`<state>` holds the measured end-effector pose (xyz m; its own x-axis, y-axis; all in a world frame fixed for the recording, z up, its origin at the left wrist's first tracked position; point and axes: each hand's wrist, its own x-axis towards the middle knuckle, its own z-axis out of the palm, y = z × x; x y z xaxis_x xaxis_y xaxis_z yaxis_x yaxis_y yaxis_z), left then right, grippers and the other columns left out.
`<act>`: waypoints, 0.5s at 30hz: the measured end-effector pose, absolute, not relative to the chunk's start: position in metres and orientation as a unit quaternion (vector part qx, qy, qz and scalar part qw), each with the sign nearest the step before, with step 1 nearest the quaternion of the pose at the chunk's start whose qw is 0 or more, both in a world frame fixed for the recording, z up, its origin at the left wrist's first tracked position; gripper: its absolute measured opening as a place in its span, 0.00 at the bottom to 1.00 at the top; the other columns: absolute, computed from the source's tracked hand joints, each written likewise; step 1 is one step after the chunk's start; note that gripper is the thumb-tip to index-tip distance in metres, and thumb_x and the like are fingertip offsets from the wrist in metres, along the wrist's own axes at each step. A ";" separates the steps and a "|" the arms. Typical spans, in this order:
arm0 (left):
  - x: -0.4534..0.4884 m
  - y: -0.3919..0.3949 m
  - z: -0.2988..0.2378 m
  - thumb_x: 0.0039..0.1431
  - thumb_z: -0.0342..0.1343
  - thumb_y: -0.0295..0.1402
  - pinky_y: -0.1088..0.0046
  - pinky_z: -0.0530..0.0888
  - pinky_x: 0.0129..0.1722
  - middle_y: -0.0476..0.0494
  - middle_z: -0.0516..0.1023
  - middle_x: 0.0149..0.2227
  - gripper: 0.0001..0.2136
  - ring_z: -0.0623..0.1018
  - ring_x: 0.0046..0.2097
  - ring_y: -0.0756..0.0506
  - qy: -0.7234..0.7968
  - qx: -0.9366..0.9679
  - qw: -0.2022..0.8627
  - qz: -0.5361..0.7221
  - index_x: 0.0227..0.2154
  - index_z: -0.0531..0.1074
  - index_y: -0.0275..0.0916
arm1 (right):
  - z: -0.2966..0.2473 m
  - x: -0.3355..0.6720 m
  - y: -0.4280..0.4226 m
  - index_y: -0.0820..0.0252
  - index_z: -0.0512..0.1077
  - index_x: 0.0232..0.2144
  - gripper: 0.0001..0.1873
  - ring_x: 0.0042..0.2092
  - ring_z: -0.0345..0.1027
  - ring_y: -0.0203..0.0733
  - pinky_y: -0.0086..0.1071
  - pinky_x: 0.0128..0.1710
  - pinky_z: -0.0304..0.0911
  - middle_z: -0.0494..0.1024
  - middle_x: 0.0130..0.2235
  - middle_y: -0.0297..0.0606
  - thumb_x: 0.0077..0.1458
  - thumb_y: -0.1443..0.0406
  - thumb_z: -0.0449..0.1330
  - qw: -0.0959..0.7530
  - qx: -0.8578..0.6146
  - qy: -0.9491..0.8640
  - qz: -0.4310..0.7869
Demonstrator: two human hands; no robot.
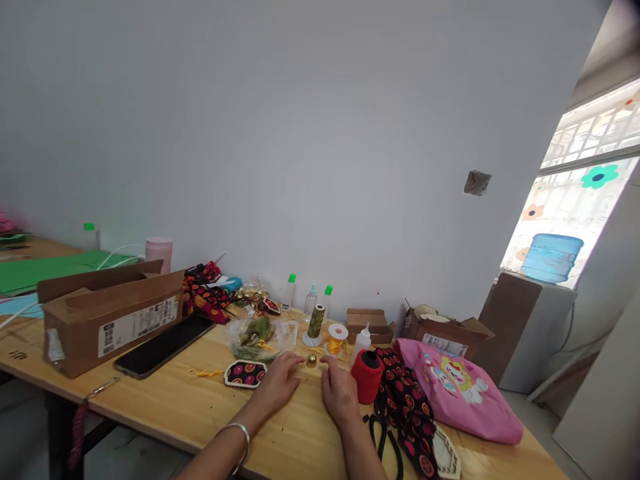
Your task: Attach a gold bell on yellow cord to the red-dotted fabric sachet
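A small round gold bell [311, 361] sits on the table between my two hands. My left hand [281, 381], with a silver bangle on its wrist, rests to the left of the bell, thumb and forefinger apart. Close on the bell's right is my right hand [340, 392], its fingers loosely bent and partly hidden by the back of the hand. Neither hand shows anything held. A dark patterned fabric panel with a pale scalloped frame [245, 374] lies left of my left hand. Right of my right hand stands a red thread cone [367, 377].
Behind my hands are a yellow cord spool [336, 339], a green thread spool [316, 321] and a white squeeze bottle [361, 341]. Black-handled scissors [381, 437], patterned fabric [407, 413] and a pink bag [460, 390] lie right. A phone [165, 345] and cardboard box [113, 320] are left.
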<state>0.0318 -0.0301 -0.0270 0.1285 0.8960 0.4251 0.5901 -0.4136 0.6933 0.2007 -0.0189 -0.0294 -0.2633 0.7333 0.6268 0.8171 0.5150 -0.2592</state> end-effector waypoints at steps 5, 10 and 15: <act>0.034 -0.033 -0.030 0.40 0.48 0.19 0.65 0.60 0.51 0.43 0.67 0.46 0.22 0.65 0.49 0.45 0.491 0.757 0.167 0.397 0.42 0.67 0.41 | -0.032 0.201 -0.013 0.59 0.65 0.39 0.15 0.22 0.69 0.42 0.27 0.18 0.57 0.75 0.21 0.36 0.53 0.69 0.42 0.373 -0.498 -0.782 -0.039; 0.034 -0.035 -0.024 0.47 0.51 0.27 0.65 0.63 0.50 0.42 0.68 0.46 0.16 0.66 0.49 0.43 0.489 0.764 0.183 0.378 0.41 0.68 0.42 | -0.034 0.201 -0.010 0.60 0.65 0.40 0.15 0.22 0.69 0.41 0.27 0.18 0.58 0.75 0.22 0.37 0.54 0.67 0.43 0.379 -0.512 -0.771 0.020; 0.044 -0.041 -0.025 0.49 0.51 0.32 0.63 0.62 0.51 0.44 0.65 0.50 0.17 0.64 0.51 0.42 0.478 0.762 0.232 0.371 0.45 0.65 0.46 | -0.031 0.200 -0.012 0.58 0.66 0.40 0.15 0.26 0.71 0.40 0.26 0.23 0.62 0.77 0.28 0.37 0.54 0.65 0.43 0.395 -0.497 -0.767 0.092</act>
